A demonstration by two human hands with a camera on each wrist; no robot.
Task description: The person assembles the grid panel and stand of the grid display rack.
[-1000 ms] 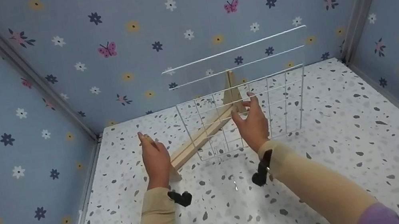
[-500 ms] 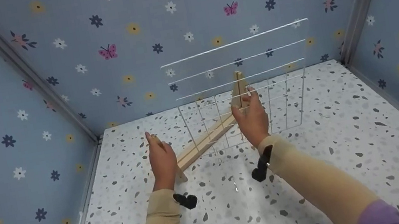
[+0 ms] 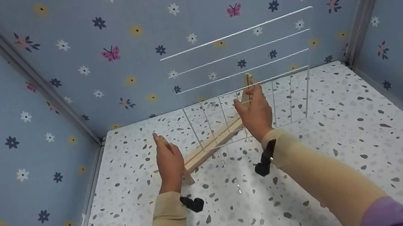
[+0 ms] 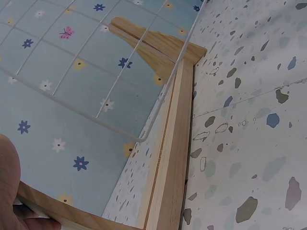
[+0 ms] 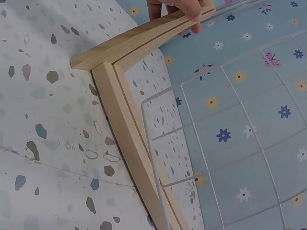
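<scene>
A pale wooden stand (image 3: 198, 159) lies diagonally on the speckled surface, with a grooved rail (image 4: 175, 153) and an upright end piece at either end. My left hand (image 3: 169, 161) grips the near left end piece (image 4: 72, 214), fingers wrapped under its edge. The far end piece (image 5: 129, 45) is pinched near its top by my right hand (image 3: 257, 114). A white wire grid panel (image 3: 236, 33) stands upright between the hands in the head view, overlapping the rail. Its lower corner (image 4: 142, 139) shows beside the rail in the left wrist view. What holds the panel up is not visible.
Blue patterned walls (image 3: 124, 40) enclose the white speckled surface (image 3: 339, 155) at the back and both sides. Grey metal strips (image 3: 44, 80) run along the wall corners. A black wrist strap (image 3: 263, 162) sits on each sleeve.
Both hands and the wooden stand have shifted to the right, the left hand more. In the head view the wire grid's top edge has moved higher and its lower edge has risen slightly.
</scene>
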